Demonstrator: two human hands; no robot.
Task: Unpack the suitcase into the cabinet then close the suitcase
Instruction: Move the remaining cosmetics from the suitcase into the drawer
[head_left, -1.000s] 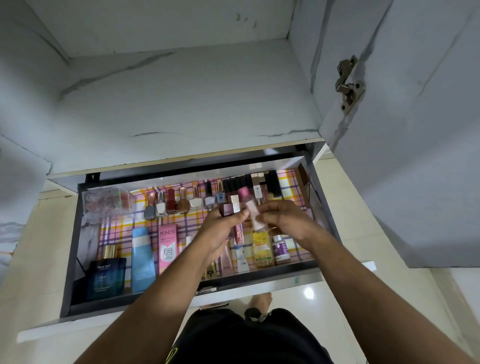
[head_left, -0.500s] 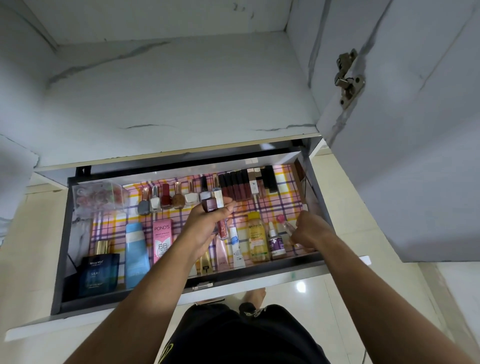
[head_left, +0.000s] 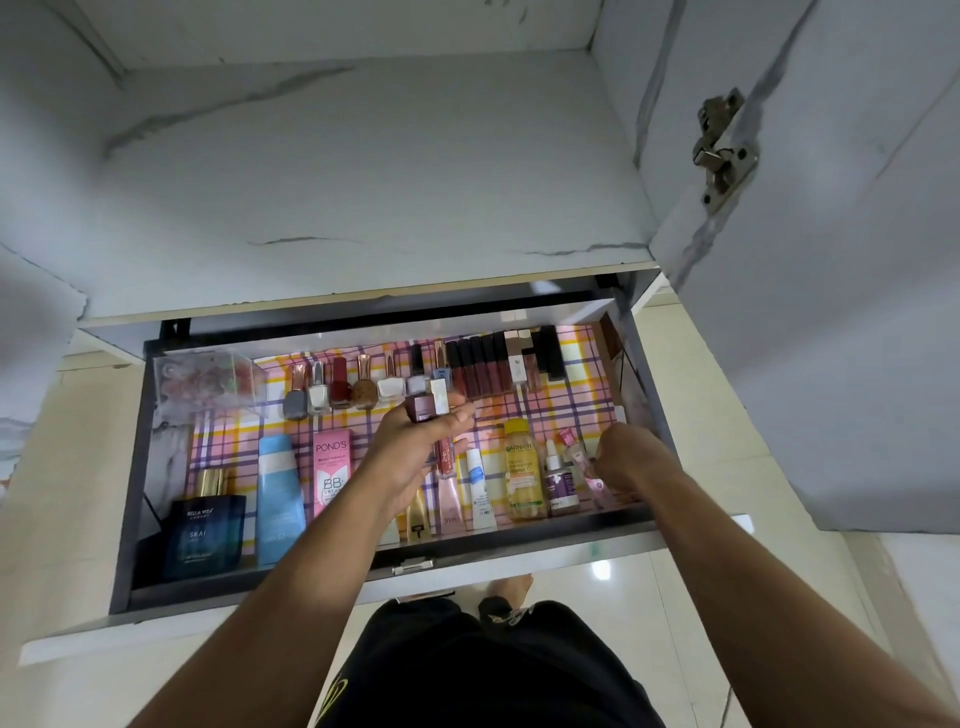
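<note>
Cosmetics held in bundle by left hand (head_left: 415, 457) above open drawer (head_left: 124, 467): maroon-capped tube (head_left: 420, 407), white-capped stick (head_left: 439, 396), red gloss tube (head_left: 444, 457). Judged light, rigid, smooth, slippery; best pinched mid-barrel, one at a time. Small pink-capped bottle (head_left: 571, 451) gripped by right hand (head_left: 621, 457), low at drawer's front right, beside purple-label dropper bottle (head_left: 560, 486). Likely thin plastic; body grip advised.

Soft, even indoor light fills the scene, brightest inside the drawer (head_left: 631, 358), where the checked liner glows. A white glare spot sits on the glossy floor (head_left: 601, 570) (small, round). Straight edges bow toward the corners, and small labels blur.
</note>
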